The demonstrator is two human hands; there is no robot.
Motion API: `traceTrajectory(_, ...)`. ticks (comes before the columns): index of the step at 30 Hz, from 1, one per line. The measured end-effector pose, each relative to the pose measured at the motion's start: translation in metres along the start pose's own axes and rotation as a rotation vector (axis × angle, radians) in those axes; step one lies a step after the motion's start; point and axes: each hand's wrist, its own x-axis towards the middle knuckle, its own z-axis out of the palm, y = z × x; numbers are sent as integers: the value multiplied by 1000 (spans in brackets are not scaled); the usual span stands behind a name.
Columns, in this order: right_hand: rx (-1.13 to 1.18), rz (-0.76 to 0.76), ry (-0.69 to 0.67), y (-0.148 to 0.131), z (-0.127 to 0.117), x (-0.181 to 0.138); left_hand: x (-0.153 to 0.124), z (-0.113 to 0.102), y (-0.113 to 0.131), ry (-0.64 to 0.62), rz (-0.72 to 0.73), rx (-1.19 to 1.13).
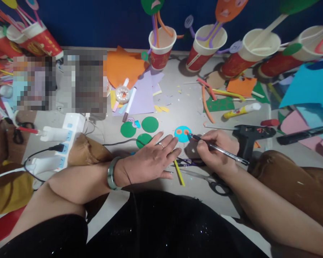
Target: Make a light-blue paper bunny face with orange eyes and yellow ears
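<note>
My right hand (218,145) grips a pen (227,153), its tip at the right orange eye on a small blue paper disc (182,138). Two orange rounds sit side by side on that disc like eyes. Fingers spread, my left hand (153,154) lies flat just left of the disc, its fingertips close to the disc's lower edge. Green paper circles (150,124) lie beyond the left hand, one partly covered by it. Beneath its fingers a yellow stick (179,173) pokes out. Scissors (218,186) rest below the right hand, partly hidden.
Red paper cups (161,59) with paper figures line the back. A black glue gun (249,138) and a yellow glue stick (240,111) lie to the right. At left stands a white power strip (70,132) with cables. Orange paper (126,64) and a tape roll (123,94) lie behind.
</note>
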Motion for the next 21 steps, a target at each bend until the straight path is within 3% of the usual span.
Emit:
traceTrajectory(3, 54, -62, 21, -1, 0, -1, -2, 4, 1, 15, 8, 2)
traceTrajectory(6, 138, -230, 46, -4, 4, -1, -4, 12, 2, 51, -2, 25)
traceTrajectory(10, -11, -339, -24, -3, 9, 4, -3, 21, -1, 65, 10, 77)
traceTrajectory(13, -208, -392, -184, -3, 8, 10, 1, 17, -3, 32, 36, 117)
traceTrajectory(16, -371, -356, -320, -9, 4, 16, 3, 9, -3, 28, 52, 142)
traceTrajectory(21, -541, -299, -418, -25, -5, 22, 10, 1, -6, 128, 58, 147)
